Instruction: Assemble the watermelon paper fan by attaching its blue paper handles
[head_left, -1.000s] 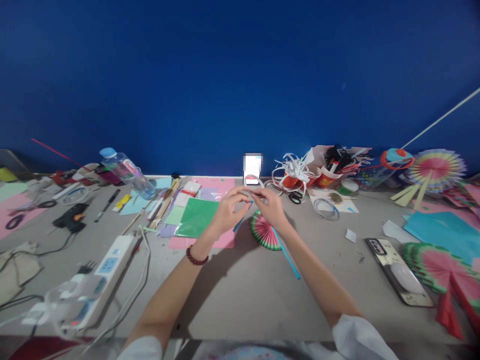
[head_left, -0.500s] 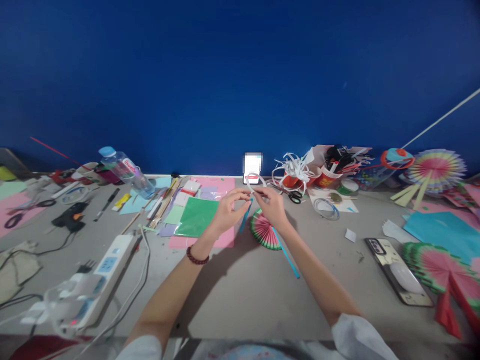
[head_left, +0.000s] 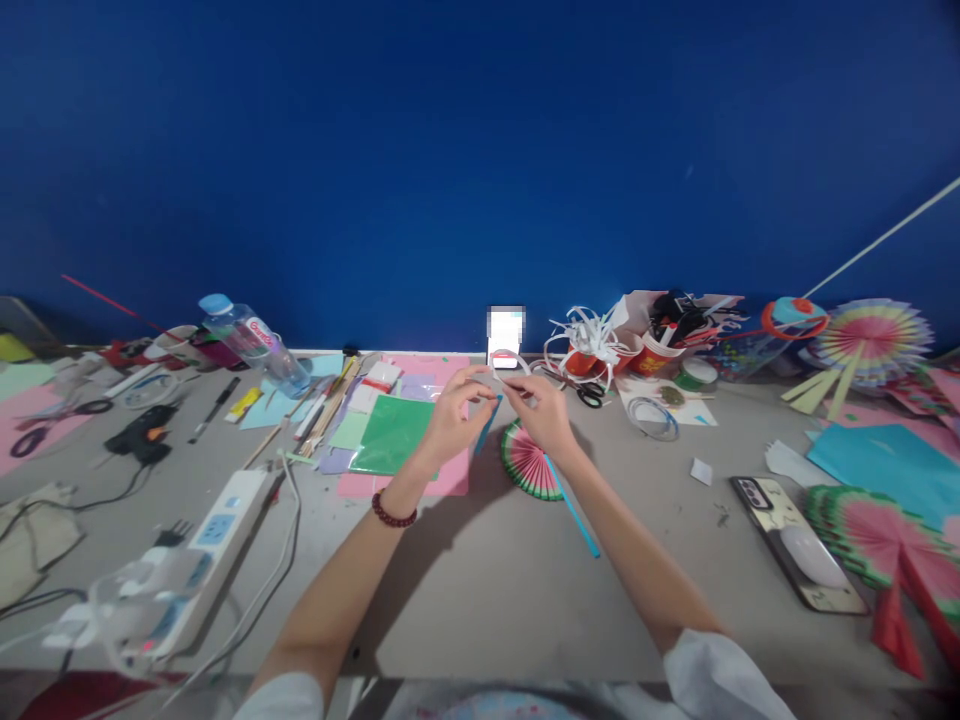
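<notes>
Both my hands meet above the middle of the table. My left hand [head_left: 454, 415] pinches a short blue paper strip [head_left: 487, 423] that hangs down from its fingers. My right hand [head_left: 541, 410] pinches a ring of clear tape [head_left: 507, 358] held up between the two hands. Under my right hand lies a small pleated watermelon paper fan [head_left: 528, 466], and a long blue strip [head_left: 574, 507] runs from beneath my right wrist across the table. A green sheet [head_left: 390, 435] on pink paper lies left of my left hand.
A power strip [head_left: 217, 535] with cables and a glue gun [head_left: 139, 438] are at the left, beside a water bottle [head_left: 255, 345]. Red cups [head_left: 649, 355], scissors [head_left: 590, 395], a phone [head_left: 799, 555] and big paper fans [head_left: 885, 540] fill the right.
My hands have shifted slightly, turning the tape ring between them. The short blue strip now hangs more steeply from my left fingers.
</notes>
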